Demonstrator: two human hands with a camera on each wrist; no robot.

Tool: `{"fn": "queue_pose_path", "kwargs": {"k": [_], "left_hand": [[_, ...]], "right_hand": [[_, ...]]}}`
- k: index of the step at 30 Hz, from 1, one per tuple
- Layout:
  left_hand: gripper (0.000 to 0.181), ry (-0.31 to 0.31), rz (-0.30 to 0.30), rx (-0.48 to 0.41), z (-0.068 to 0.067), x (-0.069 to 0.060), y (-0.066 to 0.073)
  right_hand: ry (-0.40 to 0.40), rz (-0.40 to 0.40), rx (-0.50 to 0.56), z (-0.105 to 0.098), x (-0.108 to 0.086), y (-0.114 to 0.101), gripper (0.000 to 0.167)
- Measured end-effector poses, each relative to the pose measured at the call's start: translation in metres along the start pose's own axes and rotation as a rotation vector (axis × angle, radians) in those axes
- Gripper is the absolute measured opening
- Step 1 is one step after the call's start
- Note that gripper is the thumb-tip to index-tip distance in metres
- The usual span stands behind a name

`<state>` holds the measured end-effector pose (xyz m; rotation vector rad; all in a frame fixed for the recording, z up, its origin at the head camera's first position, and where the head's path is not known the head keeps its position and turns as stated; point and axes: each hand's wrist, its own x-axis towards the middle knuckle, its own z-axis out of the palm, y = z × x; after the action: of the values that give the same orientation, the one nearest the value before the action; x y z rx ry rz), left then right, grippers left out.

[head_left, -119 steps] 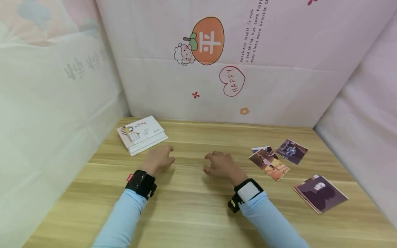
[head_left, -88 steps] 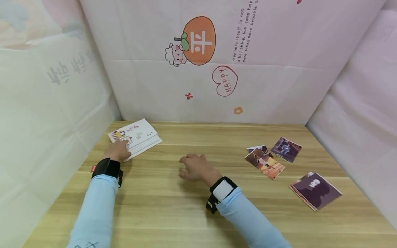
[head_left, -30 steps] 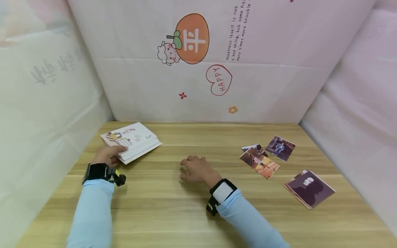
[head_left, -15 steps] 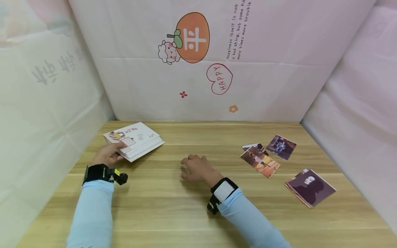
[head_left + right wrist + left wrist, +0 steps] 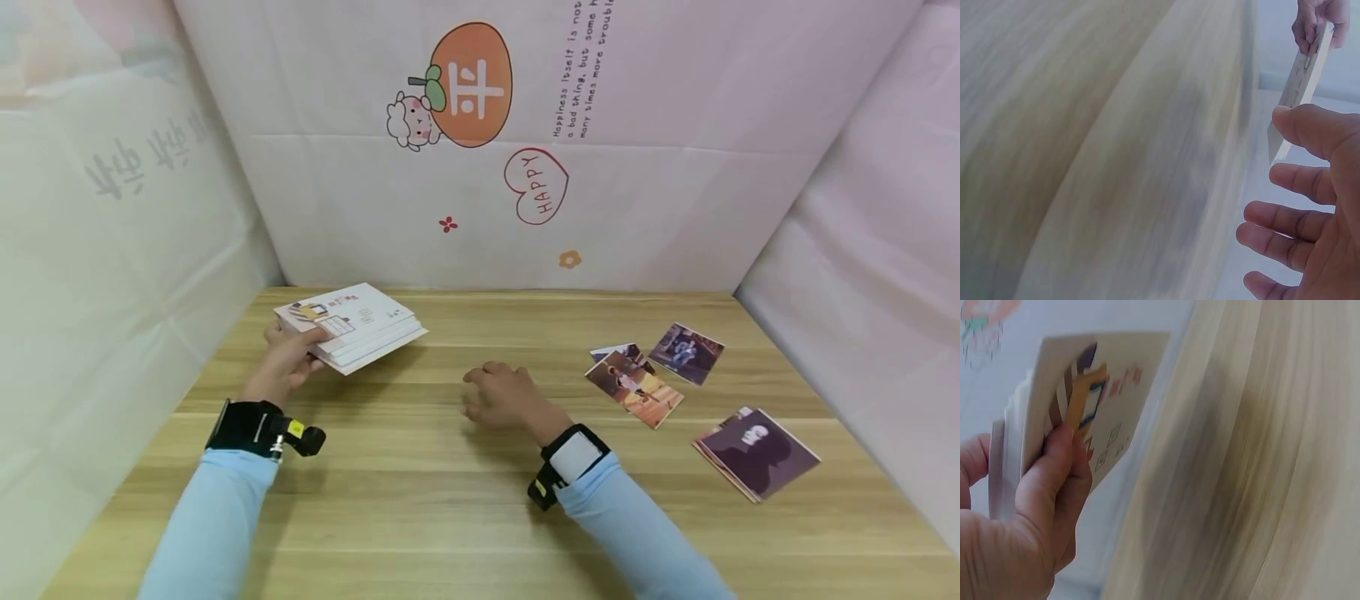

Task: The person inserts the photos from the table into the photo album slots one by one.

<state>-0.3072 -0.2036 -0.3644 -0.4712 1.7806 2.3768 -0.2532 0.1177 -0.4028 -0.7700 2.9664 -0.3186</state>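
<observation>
My left hand (image 5: 281, 362) grips a stack of white printed cards (image 5: 352, 321) by its near left edge, thumb on top, and holds it above the table at the back left. In the left wrist view the thumb presses the top card (image 5: 1129, 394), which bears an orange and brown drawing, while fingers lie behind the stack. My right hand (image 5: 510, 396) hovers over the middle of the table with its fingers apart and holds nothing. The right wrist view shows that hand (image 5: 1322, 219) with loosely bent fingers, and the card stack (image 5: 1300, 81) beyond it.
On the right lie a photo of a basketball player (image 5: 633, 389) overlapping another, a dark photo (image 5: 686, 354), and a small pile of photos (image 5: 757, 454). White cloth walls (image 5: 660, 217) with printed drawings enclose the wooden table (image 5: 420, 517) at the back and sides.
My left hand has reached to the card stack, taken hold of it and lifted it off the table, shifting it right. My right hand stays over the middle. The photos lie as before.
</observation>
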Motion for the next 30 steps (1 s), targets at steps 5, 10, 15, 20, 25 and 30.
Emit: {"fn": "queue_pose_path", "kwargs": {"k": [5,10,15,20,25,30], "left_hand": [[0.082,-0.031,0.016,-0.024,0.026,-0.014,-0.011],[0.082,-0.046,0.004,-0.147,0.053,-0.033,-0.029],[0.079,-0.06,-0.003,-0.262,0.081,-0.054,-0.051],[0.079,-0.038,-0.003,-0.327,0.106,-0.08,-0.075],[0.079,-0.011,0.013,-0.371,0.125,-0.106,-0.094],[0.078,-0.04,0.049,-0.374,0.143,-0.126,-0.11]], "right_hand": [[0.024,0.008,0.015,-0.008,-0.013,0.011,0.05],[0.066,-0.01,0.009,-0.014,-0.027,0.019,0.049],[0.1,-0.037,0.034,-0.018,-0.043,0.027,0.048],[0.107,-0.041,0.039,-0.021,-0.059,0.038,0.047],[0.123,-0.033,0.032,-0.025,-0.067,0.047,0.049],[0.14,-0.025,0.021,-0.025,-0.073,0.055,0.049]]}}
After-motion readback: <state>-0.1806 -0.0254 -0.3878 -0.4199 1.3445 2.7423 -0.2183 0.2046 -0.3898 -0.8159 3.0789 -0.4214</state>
